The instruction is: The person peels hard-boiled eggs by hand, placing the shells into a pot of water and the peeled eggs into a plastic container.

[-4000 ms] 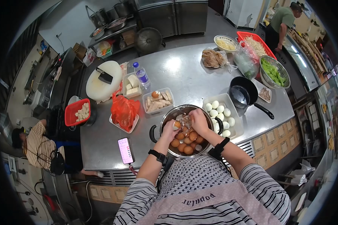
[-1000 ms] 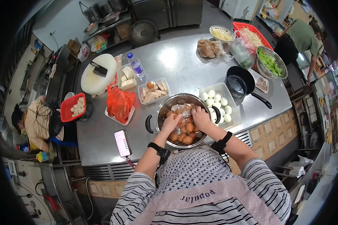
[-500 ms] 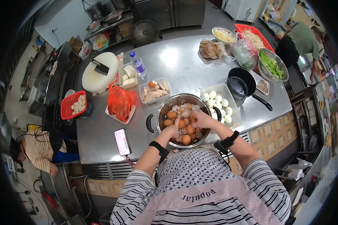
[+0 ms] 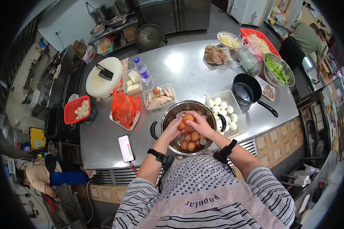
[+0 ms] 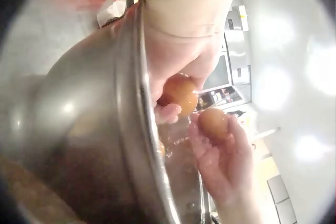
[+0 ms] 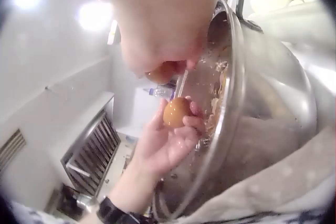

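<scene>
Above the steel pot (image 5: 89,98), the person's left hand (image 4: 173,131) grips a brown egg (image 5: 181,95) and their right hand (image 4: 200,124) a second egg (image 5: 213,124), white eggs (image 4: 223,113) lying beside it.

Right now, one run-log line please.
left hand: holds brown egg | right hand: holds another egg | steel pot: more eggs inside

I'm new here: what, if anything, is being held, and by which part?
A brown egg in the left hand, another egg in the right hand, each gripped round its sides.
</scene>
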`<state>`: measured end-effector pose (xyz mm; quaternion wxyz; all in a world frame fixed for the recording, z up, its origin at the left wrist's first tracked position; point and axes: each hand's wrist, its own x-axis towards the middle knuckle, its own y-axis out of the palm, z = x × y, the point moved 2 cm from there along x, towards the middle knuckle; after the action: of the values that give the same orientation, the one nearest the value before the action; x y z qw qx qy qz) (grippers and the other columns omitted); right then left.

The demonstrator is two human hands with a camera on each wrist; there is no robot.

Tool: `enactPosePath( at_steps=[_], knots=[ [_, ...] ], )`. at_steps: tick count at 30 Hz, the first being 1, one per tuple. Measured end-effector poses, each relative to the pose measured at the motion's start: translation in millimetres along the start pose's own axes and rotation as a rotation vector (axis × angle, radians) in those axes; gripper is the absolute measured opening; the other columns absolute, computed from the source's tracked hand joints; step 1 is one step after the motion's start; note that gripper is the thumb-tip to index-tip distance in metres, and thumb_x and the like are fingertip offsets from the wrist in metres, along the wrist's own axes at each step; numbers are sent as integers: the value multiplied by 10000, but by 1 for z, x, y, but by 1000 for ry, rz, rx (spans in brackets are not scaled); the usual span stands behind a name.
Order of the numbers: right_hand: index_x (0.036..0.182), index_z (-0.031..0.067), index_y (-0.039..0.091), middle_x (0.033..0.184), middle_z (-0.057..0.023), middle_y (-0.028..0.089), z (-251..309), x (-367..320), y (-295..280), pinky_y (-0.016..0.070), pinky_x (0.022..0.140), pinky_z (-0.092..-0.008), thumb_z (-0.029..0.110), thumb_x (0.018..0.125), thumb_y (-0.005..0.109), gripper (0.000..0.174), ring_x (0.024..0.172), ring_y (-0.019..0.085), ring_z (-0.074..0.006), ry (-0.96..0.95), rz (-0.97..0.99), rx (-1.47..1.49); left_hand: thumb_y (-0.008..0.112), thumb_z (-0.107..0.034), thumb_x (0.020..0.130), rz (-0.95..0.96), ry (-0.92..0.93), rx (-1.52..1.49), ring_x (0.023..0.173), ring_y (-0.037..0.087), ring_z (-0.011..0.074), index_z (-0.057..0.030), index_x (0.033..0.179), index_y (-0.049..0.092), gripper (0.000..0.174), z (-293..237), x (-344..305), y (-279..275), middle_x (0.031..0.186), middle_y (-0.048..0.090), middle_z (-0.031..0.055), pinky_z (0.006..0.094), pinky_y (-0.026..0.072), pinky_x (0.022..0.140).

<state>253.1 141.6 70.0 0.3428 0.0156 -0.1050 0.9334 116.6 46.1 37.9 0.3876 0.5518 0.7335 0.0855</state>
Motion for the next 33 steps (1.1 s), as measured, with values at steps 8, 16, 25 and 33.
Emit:
enactPosePath(
  at_steps=[8, 16, 25, 33],
  knots=[
    [1231, 45, 453, 1130, -83, 515, -13, 7, 0, 429, 886, -269, 130, 867, 606, 404, 1036, 505, -152, 22, 21, 128, 428, -303, 968, -59, -40, -24, 839, 556, 169, -78, 1080, 507, 263, -2, -5, -2, 1001, 560, 67, 289, 474, 713],
    [1125, 28, 460, 1076, -125, 520, -23, 2, 12, 451, 826, -264, 277, 855, 641, 410, 985, 514, -153, 66, 83, 4, 425, -373, 963, -15, 35, -136, 845, 568, 176, -98, 1038, 522, 301, 6, 2, -11, 996, 565, 71, 304, 494, 700],
    [1156, -10, 441, 1034, -171, 558, -29, 6, 8, 413, 893, -344, 254, 876, 595, 415, 990, 537, -254, 66, -17, -86, 446, -438, 941, -49, -33, -188, 754, 573, 134, -111, 1018, 526, 345, -8, -5, -1, 904, 573, 28, 235, 480, 624],
    [1157, 15, 453, 999, -173, 587, -26, 9, 11, 445, 845, -344, 260, 875, 580, 394, 949, 581, -270, 196, -91, -98, 487, -410, 932, -152, 11, -161, 647, 556, 114, -87, 928, 520, 325, -11, 0, -10, 817, 566, 36, 211, 470, 527]
  ],
)
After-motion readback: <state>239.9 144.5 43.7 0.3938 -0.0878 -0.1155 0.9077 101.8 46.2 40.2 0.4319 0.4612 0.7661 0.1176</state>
